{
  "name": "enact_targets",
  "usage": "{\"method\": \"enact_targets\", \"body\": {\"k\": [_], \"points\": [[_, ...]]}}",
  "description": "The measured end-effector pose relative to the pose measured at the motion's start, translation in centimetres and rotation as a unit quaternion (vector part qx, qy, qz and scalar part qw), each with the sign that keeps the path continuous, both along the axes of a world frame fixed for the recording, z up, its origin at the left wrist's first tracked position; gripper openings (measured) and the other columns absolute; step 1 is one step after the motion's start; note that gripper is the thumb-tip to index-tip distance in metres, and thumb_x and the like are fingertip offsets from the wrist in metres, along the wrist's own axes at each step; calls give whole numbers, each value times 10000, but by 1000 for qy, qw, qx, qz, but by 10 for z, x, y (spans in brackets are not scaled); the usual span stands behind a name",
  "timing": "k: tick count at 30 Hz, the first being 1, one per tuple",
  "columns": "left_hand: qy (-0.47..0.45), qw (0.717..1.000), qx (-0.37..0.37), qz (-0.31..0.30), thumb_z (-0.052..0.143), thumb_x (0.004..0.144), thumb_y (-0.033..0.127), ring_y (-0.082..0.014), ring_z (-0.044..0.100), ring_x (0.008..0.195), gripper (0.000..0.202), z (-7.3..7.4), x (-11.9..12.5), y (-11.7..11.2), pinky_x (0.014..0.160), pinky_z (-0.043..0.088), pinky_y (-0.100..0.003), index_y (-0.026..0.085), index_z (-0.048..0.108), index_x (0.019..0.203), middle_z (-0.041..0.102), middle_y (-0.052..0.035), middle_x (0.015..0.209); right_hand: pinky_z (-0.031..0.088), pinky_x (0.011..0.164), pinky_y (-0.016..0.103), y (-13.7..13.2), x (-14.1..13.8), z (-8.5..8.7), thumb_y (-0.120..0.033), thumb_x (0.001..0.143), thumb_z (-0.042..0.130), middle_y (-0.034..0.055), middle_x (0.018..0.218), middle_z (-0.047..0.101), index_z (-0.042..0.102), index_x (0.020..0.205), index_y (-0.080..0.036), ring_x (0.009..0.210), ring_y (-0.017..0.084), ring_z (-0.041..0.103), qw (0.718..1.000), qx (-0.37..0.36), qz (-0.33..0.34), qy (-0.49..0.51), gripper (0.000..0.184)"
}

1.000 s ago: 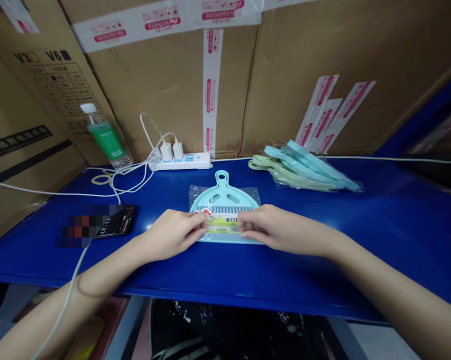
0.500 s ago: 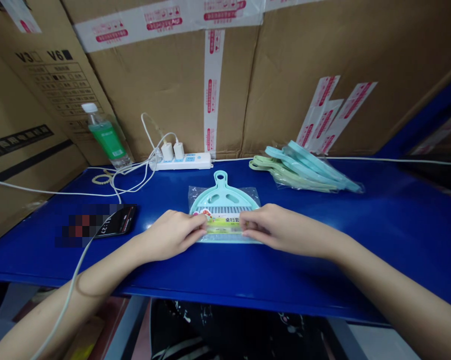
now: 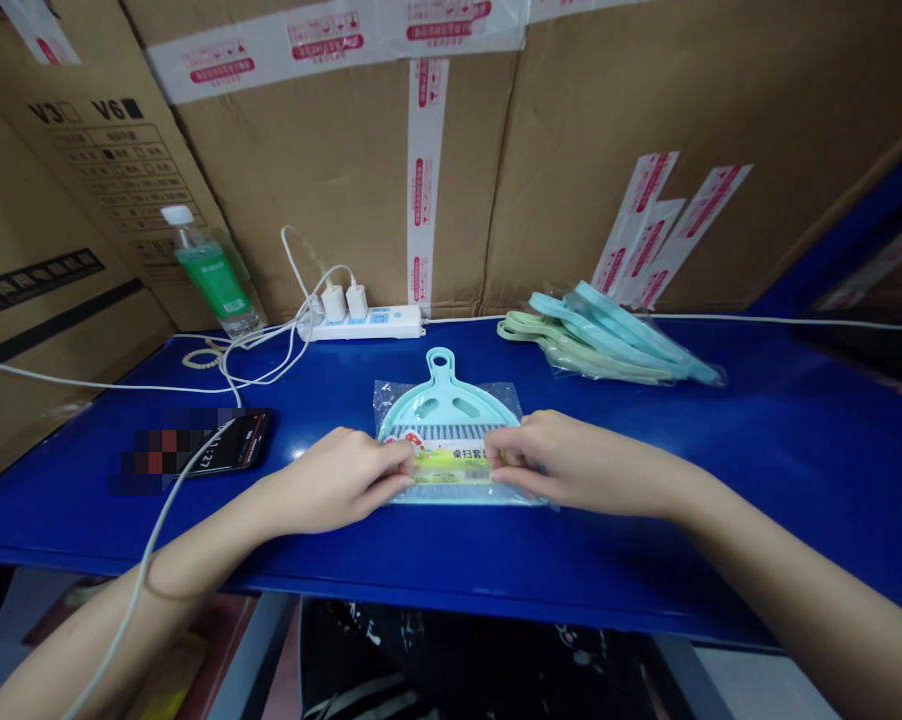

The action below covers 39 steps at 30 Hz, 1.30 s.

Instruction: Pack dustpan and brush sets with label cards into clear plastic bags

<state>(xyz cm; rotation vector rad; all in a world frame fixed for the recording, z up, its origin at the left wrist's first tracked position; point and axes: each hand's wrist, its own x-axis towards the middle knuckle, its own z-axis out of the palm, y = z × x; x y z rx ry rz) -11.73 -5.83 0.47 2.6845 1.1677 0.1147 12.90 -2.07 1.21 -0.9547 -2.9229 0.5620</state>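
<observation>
A small light-blue dustpan set in a clear plastic bag [image 3: 446,410] lies flat on the blue table [image 3: 758,470], handle pointing away from me. A green and yellow paper label [image 3: 451,464] runs across its near end. My left hand [image 3: 342,480] pinches the bag's near left side, fingers pressed together. My right hand [image 3: 563,462] pinches the near right side at the label's end. Both hands rest on the table.
A pile of bagged blue and green dustpan sets [image 3: 608,345] lies at the back right. A phone [image 3: 230,445] with a cable sits to the left, behind it a power strip [image 3: 365,320] with chargers and a green bottle [image 3: 211,275]. Cardboard boxes [image 3: 571,150] wall the back.
The bagged dustpan has slid slightly toward me and to the right under both hands; my hands stay pinched at its near end.
</observation>
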Motion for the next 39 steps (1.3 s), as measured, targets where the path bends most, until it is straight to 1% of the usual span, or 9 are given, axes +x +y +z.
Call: {"method": "enact_targets", "body": {"k": [4,10,16,19,24,27,30,33,39], "points": [[0,1000,-18,17,418,929,249,-117,528,489,176,1,1,0,503,308,-219,191,533,810,552,51,563,269,531,237,-1,-1,1,-173,885,458,-28,562,478,492,711,-187,542,124,443,1000,-2,-3,-5,178],[2,999,-9,43,452,906,232,-120,565,522,149,-3,4,0,524,318,-217,197,567,818,607,46,594,267,528,239,-1,-5,-1,-159,883,456,-32,567,477,484,723,-184,509,112,428,1000,7,-18,-10,165],[-36,997,24,60,507,840,187,-90,522,465,103,-10,5,0,508,315,-206,201,574,763,547,78,521,278,532,241,-1,-7,-4,-157,862,492,-9,628,529,485,717,-181,537,115,452,1000,9,-29,-5,147],[-41,995,50,76,523,819,204,-97,531,479,67,-11,5,0,504,326,-209,200,565,768,521,79,513,280,535,241,0,-7,-5,-146,857,501,-5,640,534,491,722,-177,549,116,457,999,6,-34,-5,139],[-23,990,99,99,548,800,280,-145,581,641,89,-10,6,1,547,397,-242,192,551,814,592,14,730,289,546,246,0,-7,-6,-150,850,536,-28,609,510,515,773,-175,531,115,438,999,-8,-47,4,84],[10,987,105,122,536,805,309,-162,575,690,132,-8,8,0,573,435,-265,188,539,856,586,-15,820,293,549,252,0,-7,-7,-158,847,547,-41,581,486,536,843,-171,526,123,438,998,-5,-59,4,17],[40,982,101,153,538,804,327,-171,570,705,158,-7,10,-1,578,450,-282,185,525,872,564,-30,866,298,543,253,-1,-7,-7,-163,844,550,-45,584,475,539,919,-165,524,127,434,998,-1,-69,5,75],[46,981,75,170,505,831,304,-149,561,657,127,-7,11,-1,575,452,-287,183,512,871,550,-29,893,299,531,251,-1,-7,-7,-181,846,553,-46,593,466,531,960,-164,524,128,426,997,0,-73,8,117],[15,987,59,151,444,842,193,-147,571,676,62,-12,7,3,621,470,-303,180,495,875,545,-26,884,306,529,251,-2,-8,-6,-196,848,560,-43,594,463,533,951,-169,541,133,432,997,3,-76,4,110]]}}
